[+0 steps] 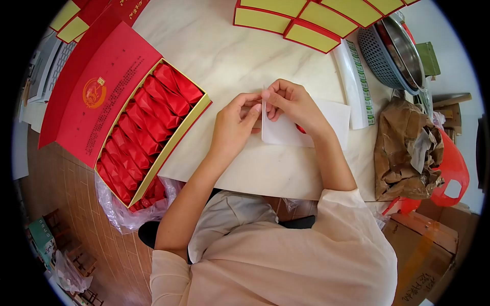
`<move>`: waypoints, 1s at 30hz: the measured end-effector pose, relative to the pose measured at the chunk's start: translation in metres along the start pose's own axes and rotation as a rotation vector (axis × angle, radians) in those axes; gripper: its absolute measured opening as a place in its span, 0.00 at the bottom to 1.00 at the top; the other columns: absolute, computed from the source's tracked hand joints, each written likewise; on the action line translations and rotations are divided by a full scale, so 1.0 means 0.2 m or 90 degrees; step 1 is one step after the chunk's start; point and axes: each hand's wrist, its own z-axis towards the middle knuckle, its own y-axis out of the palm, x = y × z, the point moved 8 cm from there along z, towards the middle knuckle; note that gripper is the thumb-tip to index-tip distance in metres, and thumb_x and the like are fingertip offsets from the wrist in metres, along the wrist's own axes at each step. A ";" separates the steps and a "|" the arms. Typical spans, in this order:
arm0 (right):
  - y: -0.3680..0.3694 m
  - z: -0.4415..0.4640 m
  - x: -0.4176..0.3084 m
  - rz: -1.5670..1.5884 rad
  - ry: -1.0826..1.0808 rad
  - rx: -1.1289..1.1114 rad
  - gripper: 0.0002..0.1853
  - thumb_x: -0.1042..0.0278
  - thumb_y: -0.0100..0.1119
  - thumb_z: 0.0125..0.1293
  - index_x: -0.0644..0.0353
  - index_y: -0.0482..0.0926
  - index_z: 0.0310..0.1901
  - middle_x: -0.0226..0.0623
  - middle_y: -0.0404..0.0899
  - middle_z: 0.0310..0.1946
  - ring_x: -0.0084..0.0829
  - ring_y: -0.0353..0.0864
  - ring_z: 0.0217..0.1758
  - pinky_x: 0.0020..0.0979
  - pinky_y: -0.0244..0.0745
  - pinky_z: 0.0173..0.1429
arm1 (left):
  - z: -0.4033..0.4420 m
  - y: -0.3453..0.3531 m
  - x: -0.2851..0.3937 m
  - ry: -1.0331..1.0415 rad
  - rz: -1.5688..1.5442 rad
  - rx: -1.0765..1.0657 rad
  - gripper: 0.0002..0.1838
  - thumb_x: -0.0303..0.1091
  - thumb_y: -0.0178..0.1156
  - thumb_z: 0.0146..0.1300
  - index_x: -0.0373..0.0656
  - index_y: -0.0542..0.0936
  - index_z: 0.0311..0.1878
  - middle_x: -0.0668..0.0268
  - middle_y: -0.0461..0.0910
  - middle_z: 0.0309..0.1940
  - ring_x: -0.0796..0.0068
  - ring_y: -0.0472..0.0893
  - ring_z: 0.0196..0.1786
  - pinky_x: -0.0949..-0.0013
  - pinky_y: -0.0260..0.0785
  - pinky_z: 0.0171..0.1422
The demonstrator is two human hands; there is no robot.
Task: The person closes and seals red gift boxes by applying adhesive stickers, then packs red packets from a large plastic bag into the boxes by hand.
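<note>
A flat white paper piece [334, 120], perhaps a bag or folded sheet, lies on the table in front of me. Its left edge is raised and pinched between the fingertips of my left hand [236, 122] and my right hand [298, 104]. A bit of red print shows on it beside my right wrist; my hand hides the rest. To my left stands an open red gift box [204, 102] with a gold rim, its lid [102, 86] folded back. Rows of shiny red packets [145, 120] fill the box.
Stacked red and gold boxes [311, 33] stand at the far edge. On the right are a strip of green-printed labels [361, 84], a grey basket [375, 58] with a metal bowl, a brown paper bag [403, 148] and a red plastic bag [451, 173]. A clear bag [115, 209] hangs below the gift box.
</note>
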 end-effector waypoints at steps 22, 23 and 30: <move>0.02 -0.25 -0.24 -0.098 -0.554 0.317 0.18 0.58 0.39 0.77 0.65 0.73 0.42 0.36 0.74 0.34 0.22 0.70 0.31 0.24 0.67 0.34 | -0.55 -0.34 0.45 0.392 0.373 0.305 0.27 0.30 0.58 0.65 0.46 0.69 0.67 0.52 0.82 0.34 0.54 0.82 0.32 0.60 0.74 0.36; 0.00 -0.23 -0.22 -0.080 -0.539 0.330 0.16 0.60 0.39 0.77 0.64 0.74 0.42 0.35 0.74 0.34 0.21 0.70 0.32 0.23 0.66 0.36 | -0.65 -0.44 0.49 0.416 0.361 0.378 0.26 0.30 0.58 0.65 0.46 0.69 0.67 0.52 0.83 0.36 0.56 0.84 0.34 0.63 0.75 0.37; 0.13 -0.17 -0.18 -0.129 -0.460 0.326 0.14 0.62 0.41 0.76 0.61 0.74 0.47 0.31 0.75 0.37 0.20 0.71 0.39 0.23 0.66 0.39 | -1.06 -1.08 0.30 0.122 0.415 0.702 0.23 0.34 0.60 0.64 0.48 0.73 0.63 0.59 0.81 0.34 0.66 0.82 0.33 0.66 0.73 0.39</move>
